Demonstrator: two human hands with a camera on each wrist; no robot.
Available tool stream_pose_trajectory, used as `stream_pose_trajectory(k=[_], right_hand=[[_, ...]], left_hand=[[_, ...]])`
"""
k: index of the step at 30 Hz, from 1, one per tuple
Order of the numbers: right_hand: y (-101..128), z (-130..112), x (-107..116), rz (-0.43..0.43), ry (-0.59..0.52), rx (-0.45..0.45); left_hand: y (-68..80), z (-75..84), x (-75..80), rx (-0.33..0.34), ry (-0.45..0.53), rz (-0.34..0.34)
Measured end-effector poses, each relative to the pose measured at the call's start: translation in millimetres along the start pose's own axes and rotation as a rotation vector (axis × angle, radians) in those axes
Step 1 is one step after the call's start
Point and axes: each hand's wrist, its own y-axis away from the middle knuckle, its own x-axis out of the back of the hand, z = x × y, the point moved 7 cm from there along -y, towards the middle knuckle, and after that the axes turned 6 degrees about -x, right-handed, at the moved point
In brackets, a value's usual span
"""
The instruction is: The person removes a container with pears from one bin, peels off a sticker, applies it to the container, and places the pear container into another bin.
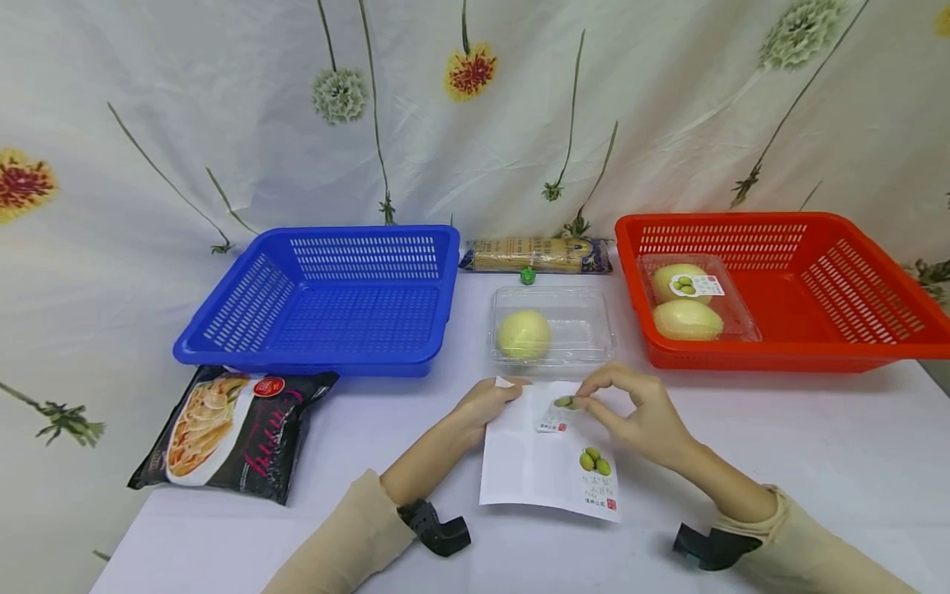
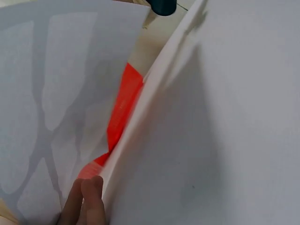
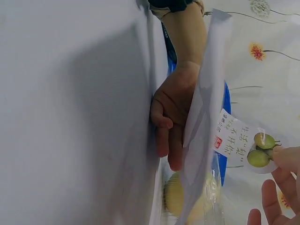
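Observation:
My left hand holds a white sheet of stickers by its upper left edge, with several fingers under it in the right wrist view. At the sheet's upper right, my right hand pinches a sticker printed with green fruit and writing between thumb and finger. That sticker stands lifted off the sheet in the right wrist view. Another printed sticker lies flat on the sheet's lower right. Just beyond the hands sits a clear plastic box with one pale yellow round fruit inside.
A blue basket stands at the back left, with a black food packet before it. At the back right, a red basket contains a labelled clear box of two fruits. Packaged noodles lie between the baskets beside a small green object.

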Motion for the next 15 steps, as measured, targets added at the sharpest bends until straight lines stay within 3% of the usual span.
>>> stream_pose_trajectory(k=[8, 11, 15], right_hand=[[-9, 6, 11, 0.028, -0.083, -0.077], [-13, 9, 14, 0.053, -0.056, -0.113], [-24, 12, 19, 0.103, 0.039, -0.15]], left_hand=[[-2.3, 6.0, 9.2, -0.115, -0.227, 0.1], [-1.0, 8.9, 11.3, -0.171, -0.32, 0.118], [6.9, 22.8, 10.5, -0.354, -0.569, 0.15]])
